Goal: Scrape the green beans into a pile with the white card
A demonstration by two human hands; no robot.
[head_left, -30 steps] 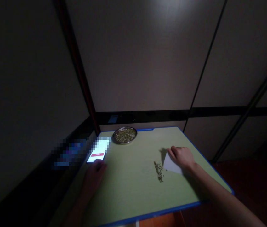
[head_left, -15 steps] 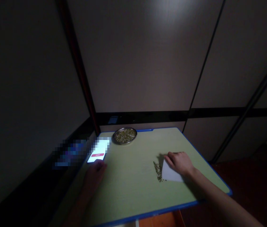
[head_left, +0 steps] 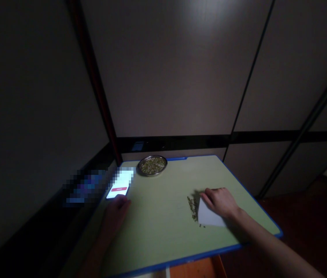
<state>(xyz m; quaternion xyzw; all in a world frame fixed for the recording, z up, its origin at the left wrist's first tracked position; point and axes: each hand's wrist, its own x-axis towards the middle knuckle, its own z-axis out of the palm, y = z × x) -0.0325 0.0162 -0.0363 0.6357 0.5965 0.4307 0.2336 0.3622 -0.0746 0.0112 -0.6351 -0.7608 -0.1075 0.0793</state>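
Observation:
My right hand (head_left: pixel 220 201) is closed on a white sheet of paper or card (head_left: pixel 209 215), which stands tilted over the table. Along the sheet's left edge lies a narrow line of small greenish-brown beans or seeds (head_left: pixel 192 208), with a couple of loose ones near its lower corner. My left hand (head_left: pixel 117 208) rests on the left side of the table, fingers curled in and seemingly holding nothing. Just beyond it, by the knuckles, is a lit phone (head_left: pixel 120 184). A round metal dish (head_left: pixel 152 166) holding many similar beans sits near the far edge.
The pale green table (head_left: pixel 157 239) has a blue rim and stands against dark cabinet panels (head_left: pixel 169 77). An orange drawer or box (head_left: pixel 195 269) shows below its front edge. The surroundings are dim, with a dark reddish floor at right.
My right hand has moved the white sheet slightly left and toward me, up against the line of beans. My left hand, the phone and the dish stay in place.

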